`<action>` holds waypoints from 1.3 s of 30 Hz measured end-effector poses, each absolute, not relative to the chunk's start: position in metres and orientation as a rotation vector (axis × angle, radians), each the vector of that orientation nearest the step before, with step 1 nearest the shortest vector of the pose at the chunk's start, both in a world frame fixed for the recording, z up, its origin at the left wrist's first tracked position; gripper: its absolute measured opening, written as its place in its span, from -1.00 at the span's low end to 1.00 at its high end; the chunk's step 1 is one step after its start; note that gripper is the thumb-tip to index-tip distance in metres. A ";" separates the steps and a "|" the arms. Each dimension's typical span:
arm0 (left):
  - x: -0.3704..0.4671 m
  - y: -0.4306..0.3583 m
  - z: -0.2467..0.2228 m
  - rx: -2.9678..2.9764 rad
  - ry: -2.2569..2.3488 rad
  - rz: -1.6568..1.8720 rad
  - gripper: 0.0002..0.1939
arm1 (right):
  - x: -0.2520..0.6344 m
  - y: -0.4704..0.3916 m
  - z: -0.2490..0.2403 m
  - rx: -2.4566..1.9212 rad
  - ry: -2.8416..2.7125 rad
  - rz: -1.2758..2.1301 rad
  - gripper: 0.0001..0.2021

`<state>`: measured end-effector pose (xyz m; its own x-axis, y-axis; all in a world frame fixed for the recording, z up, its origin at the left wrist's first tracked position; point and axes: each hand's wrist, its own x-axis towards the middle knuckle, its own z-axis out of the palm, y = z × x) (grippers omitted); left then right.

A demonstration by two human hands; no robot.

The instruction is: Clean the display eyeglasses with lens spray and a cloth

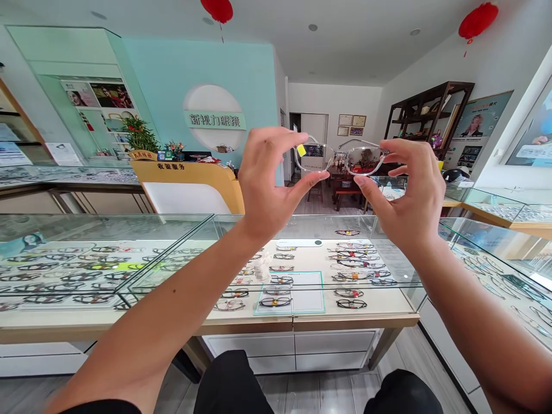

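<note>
A pair of thin-framed clear eyeglasses [340, 154] is held up at face height, above the glass display case. A small yellow sticker marks the upper corner of the lens on the left. My left hand [271, 178] grips that side of the frame, thumb below and fingers on top. On the other side, my right hand [407, 187] pinches the frame between its thumb and fingertips. The temples point away from me, partly hidden behind the lenses and fingers.
Below my arms, a glass display case [310, 323] contains rows of eyeglasses. More cases stand left and right. Behind are a yellow-and-white counter [187, 195] with plants, a dark wooden shelf [425, 115] and a table with benches. Red lanterns hang overhead.
</note>
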<state>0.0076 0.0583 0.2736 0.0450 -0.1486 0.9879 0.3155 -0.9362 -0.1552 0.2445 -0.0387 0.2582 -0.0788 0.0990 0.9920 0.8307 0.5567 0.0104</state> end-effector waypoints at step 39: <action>-0.023 -0.034 -0.031 -2.783 -1.658 -2.173 -0.40 | 0.193 -0.106 -0.042 -1.185 -1.224 0.577 -0.57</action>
